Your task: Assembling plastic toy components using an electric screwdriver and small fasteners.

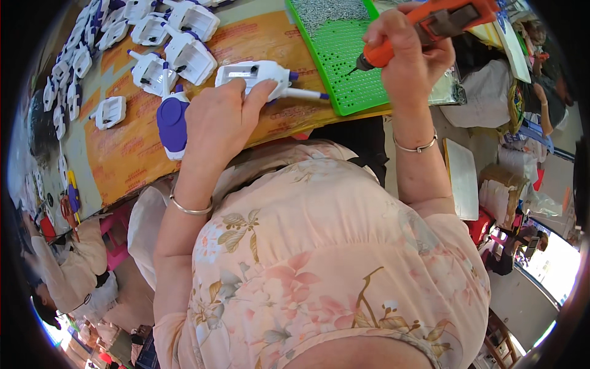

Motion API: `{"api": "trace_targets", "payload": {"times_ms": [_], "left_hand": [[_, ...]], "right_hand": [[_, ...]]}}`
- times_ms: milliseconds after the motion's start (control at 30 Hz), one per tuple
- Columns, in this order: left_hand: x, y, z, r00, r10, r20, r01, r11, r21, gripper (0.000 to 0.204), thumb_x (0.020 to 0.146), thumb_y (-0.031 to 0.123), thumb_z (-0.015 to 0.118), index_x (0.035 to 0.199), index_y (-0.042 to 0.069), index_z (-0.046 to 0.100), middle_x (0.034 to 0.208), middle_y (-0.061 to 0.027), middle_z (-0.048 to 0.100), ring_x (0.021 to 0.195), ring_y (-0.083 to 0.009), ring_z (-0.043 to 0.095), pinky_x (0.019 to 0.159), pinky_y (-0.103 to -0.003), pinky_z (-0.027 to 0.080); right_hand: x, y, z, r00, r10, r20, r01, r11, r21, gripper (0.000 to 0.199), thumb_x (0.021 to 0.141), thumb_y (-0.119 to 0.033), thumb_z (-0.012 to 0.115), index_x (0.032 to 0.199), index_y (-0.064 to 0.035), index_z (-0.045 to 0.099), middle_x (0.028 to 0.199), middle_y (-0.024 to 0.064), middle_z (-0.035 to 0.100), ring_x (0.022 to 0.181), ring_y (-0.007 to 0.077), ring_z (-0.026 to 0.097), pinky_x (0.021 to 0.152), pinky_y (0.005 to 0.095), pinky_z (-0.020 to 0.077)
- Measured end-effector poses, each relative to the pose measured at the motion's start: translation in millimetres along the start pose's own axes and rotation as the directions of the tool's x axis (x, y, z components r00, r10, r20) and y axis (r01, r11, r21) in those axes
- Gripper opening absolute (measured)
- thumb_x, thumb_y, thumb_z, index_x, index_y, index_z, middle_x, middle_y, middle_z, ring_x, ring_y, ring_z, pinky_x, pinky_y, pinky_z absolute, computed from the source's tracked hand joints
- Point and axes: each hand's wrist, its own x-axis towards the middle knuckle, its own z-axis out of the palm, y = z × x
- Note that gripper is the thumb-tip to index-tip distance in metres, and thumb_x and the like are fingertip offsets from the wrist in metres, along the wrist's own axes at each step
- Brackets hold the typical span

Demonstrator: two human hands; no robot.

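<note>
My left hand [220, 120] grips a white plastic housing [279, 76], thumb on one side and fingers on the other, holding it against the table. The housing has an oblong recess, a blue button-like part and a white stem with a blue tip pointing right. Raised on the right, my right hand [409, 64] is closed round an orange electric screwdriver [387, 54]. Its bit points down-left, over a green perforated tray [353, 101]. Small silvery screws [332, 15] cover the tray's far part. Beside my left wrist lies a white unit with a purple cover [173, 123].
Several open white housings [190, 58] lie at the far left, some heaped up. One housing [110, 112] lies apart. Brown tape covers the table [141, 157]. Yellow-and-blue tools [74, 194] sit at its left edge. Other people [70, 258] are on both sides.
</note>
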Motion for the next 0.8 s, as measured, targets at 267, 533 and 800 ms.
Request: {"api": "trace_targets", "payload": {"times_ms": [267,533,800], "left_hand": [[-0.7,-15.9,11.7,0.875,0.399,-0.273,-0.398,0.915,0.059,0.048,0.074,0.021,0.080,0.119,0.009,0.066,0.128,-0.0153,0.058,0.118,-0.0365,0.056,0.095,-0.050,0.046],[0.9,-15.4,11.8,0.934,0.351,-0.067,-0.348,0.936,0.054,0.068,0.067,0.022,0.085,0.129,0.014,0.061,0.123,-0.0146,0.057,0.126,-0.0377,0.048,0.110,-0.058,0.033],[-14.2,-10.4,5.0,0.943,0.332,-0.021,-0.332,0.935,-0.123,0.070,0.064,0.023,0.087,0.128,0.012,0.060,0.107,-0.0145,0.054,0.105,-0.0356,0.055,0.095,-0.049,0.040]], "right_hand": [[-3.9,-24.2,27.7,0.978,0.120,-0.171,-0.204,0.724,-0.659,0.028,0.087,-0.002,0.074,0.109,-0.0027,0.057,0.081,0.0043,0.063,0.063,0.0121,0.061,0.056,0.0265,0.0500],[-8.7,-12.8,16.3,0.932,0.190,-0.308,-0.340,0.751,-0.566,0.029,0.085,0.001,0.074,0.109,-0.0028,0.057,0.082,0.0040,0.063,0.063,0.0107,0.060,0.055,0.0255,0.0488],[-6.7,14.6,-6.0,0.995,-0.093,-0.027,0.094,0.996,0.013,0.029,0.085,0.001,0.074,0.108,-0.0015,0.057,0.078,0.0033,0.062,0.061,0.0112,0.060,0.054,0.0253,0.0483]]}}
